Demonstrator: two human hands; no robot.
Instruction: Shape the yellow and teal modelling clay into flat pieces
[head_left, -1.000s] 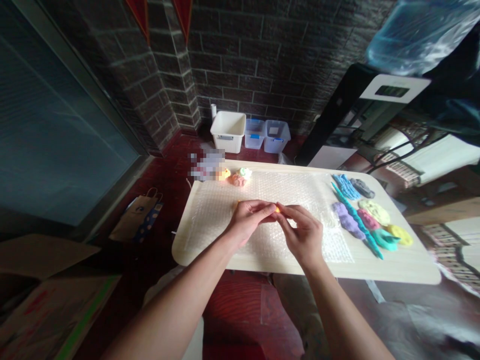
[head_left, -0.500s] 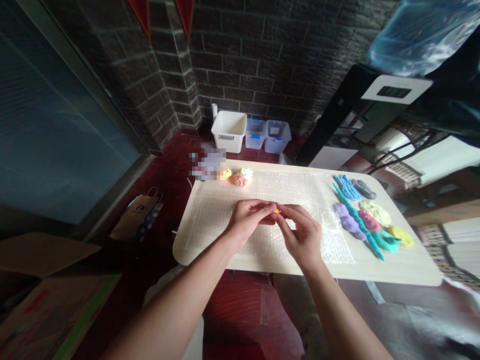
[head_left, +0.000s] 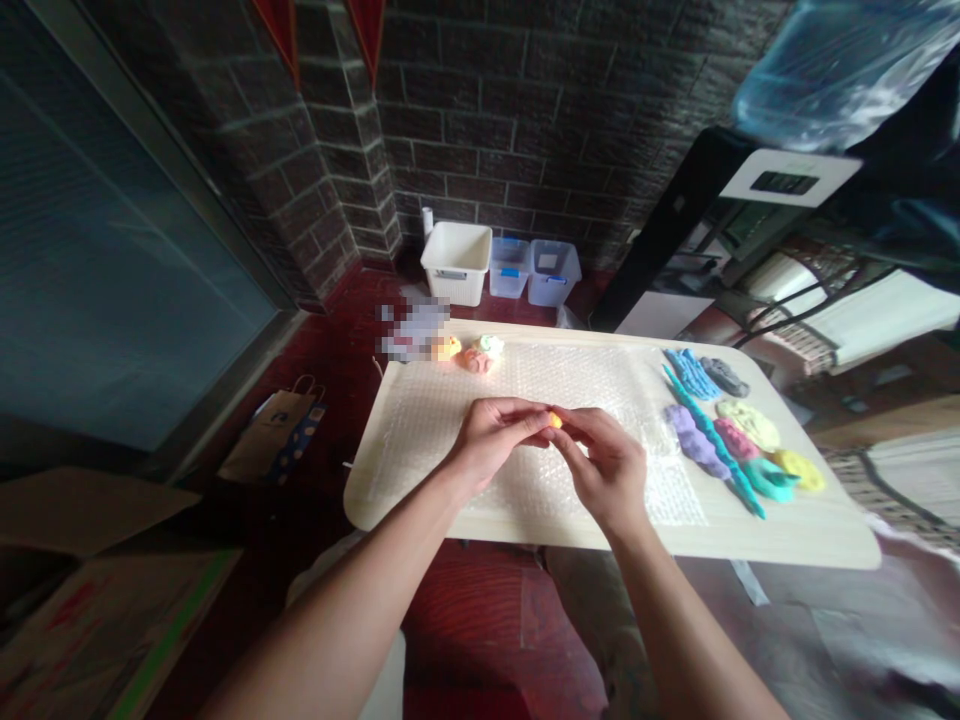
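Between the fingertips of both hands is a small orange-yellow lump of modelling clay (head_left: 555,420). My left hand (head_left: 499,432) pinches it from the left, thumb on the near side. From the right, my right hand (head_left: 604,455) grips it with thumb and forefinger; its other fingers are curled and partly hidden. Both hands are over a sheet of bubble wrap (head_left: 420,430) on the pale table (head_left: 787,540). Beyond them, near the far left edge, lie a peach and pale-green clay lump (head_left: 480,358) and a smaller yellow-orange piece (head_left: 450,348).
Several clay pieces lie at the table's right, among them a long teal roll (head_left: 712,440), a purple lump (head_left: 694,440) and a blue one (head_left: 691,373). A white bin (head_left: 457,265) and two clear bins (head_left: 553,275) stand behind the table. Left stands a paper bag (head_left: 266,435).
More of the orange-yellow clay shows between the fingertips now. The right hand's fingers have shifted slightly. The clay pieces on the table lie as before.
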